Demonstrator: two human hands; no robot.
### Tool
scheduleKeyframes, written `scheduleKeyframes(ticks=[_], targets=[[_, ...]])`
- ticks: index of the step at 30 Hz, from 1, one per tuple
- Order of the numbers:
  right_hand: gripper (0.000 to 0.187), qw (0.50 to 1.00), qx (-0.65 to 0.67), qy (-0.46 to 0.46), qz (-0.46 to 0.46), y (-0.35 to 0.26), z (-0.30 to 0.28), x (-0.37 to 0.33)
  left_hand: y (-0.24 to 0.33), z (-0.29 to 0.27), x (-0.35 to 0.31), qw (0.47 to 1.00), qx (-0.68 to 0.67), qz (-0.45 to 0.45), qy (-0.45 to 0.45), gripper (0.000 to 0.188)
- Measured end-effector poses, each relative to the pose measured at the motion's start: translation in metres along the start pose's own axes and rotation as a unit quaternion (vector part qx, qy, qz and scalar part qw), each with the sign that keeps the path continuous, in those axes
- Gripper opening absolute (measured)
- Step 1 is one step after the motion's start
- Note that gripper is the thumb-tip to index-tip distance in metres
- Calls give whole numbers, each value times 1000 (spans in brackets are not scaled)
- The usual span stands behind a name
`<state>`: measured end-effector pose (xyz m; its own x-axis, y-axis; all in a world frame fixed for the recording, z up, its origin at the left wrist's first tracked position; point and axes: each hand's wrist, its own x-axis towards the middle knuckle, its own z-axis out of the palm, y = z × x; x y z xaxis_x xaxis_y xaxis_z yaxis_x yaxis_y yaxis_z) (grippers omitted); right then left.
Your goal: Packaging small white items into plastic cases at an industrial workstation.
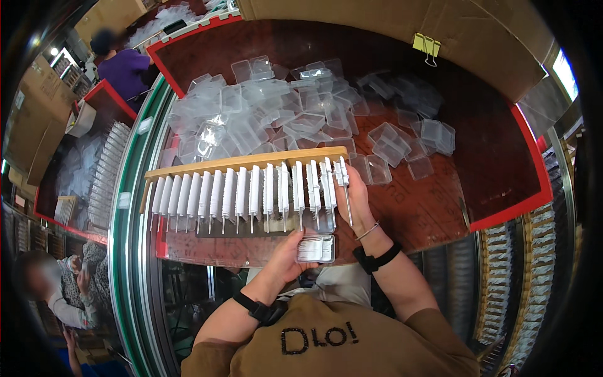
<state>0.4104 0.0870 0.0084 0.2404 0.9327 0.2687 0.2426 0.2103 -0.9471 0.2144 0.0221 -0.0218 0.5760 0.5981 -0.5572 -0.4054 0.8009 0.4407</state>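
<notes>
My left hand [290, 257] grips a small clear plastic box [325, 239] near the table's front edge. White, thin pieces stand packed in a row inside it. Above the box stretches a long wooden rack [245, 161] with a row of metal rods, each strung with white pieces [228, 191]. At the rack's right end, my right hand [358, 196] is curled in against the last rod [347, 195], which carries only a short stack of white pieces at its top. Its fingertips are hidden behind the rod and pieces, so what they grip does not show.
Loose clear boxes and lids [270, 110] are heaped on the dark red table [433, 201]. A red-edged wall and cardboard [377, 19] enclose its back. A green-edged rail [125, 188] runs along the left. Filled racks [540, 251] stand at right. Other people [122, 66] are at left.
</notes>
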Motion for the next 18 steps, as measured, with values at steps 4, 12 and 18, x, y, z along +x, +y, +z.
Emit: scheduleKeyframes(ticks=[4,12,18], targets=[[33,997,-56,30,-45,-1,-1,-4,0,-6,1,1000,-5,-1,8,41],[25,991,115,41,48,11,22,-2,-2,-24,-3,998,-22,49,-30,39],[37,981,195,3,20,71,-15,6,4,0,-7,997,17,59,44,34]])
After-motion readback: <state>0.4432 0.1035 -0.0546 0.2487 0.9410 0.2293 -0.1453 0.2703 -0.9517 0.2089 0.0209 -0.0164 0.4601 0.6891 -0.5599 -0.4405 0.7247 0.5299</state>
